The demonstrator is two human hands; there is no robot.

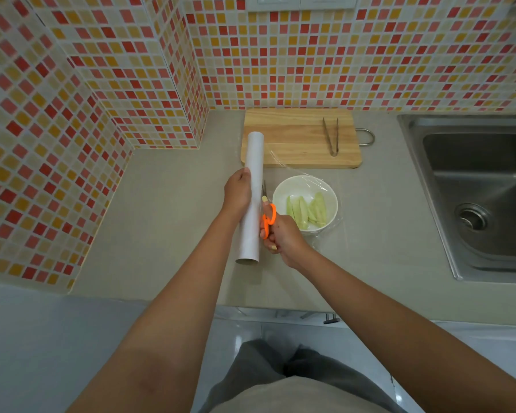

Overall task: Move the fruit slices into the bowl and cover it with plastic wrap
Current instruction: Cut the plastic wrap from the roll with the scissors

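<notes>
**Fingers on roll and scissors, wrap over bowl**

Fingers (246, 171) of the left hand (237, 193) curl round the white plastic wrap roll (252, 198), gripping it near its middle; roll runs lengthwise away from the person, lifted over the counter (167, 222), just left of the bowl. Right hand (282, 238) grips orange-handled scissors (268, 217), fingers through the loops, blades pointing away, right beside the roll. How far the blades are apart: cannot tell, partly hidden by the roll.

White bowl (305, 204) sits on the counter in front of the wooden cutting board (301, 138). Pale green fruit slices (307, 210) lie inside the bowl. Clear plastic film (316, 181) stretches from the roll across the bowl top, its edge trailing onto the counter on the bowl's right and near sides.

Metal tongs (331, 137) lie on the cutting board, well apart from the hands. Steel sink (486, 198) at right. Mosaic tile wall (310, 61) behind.
</notes>
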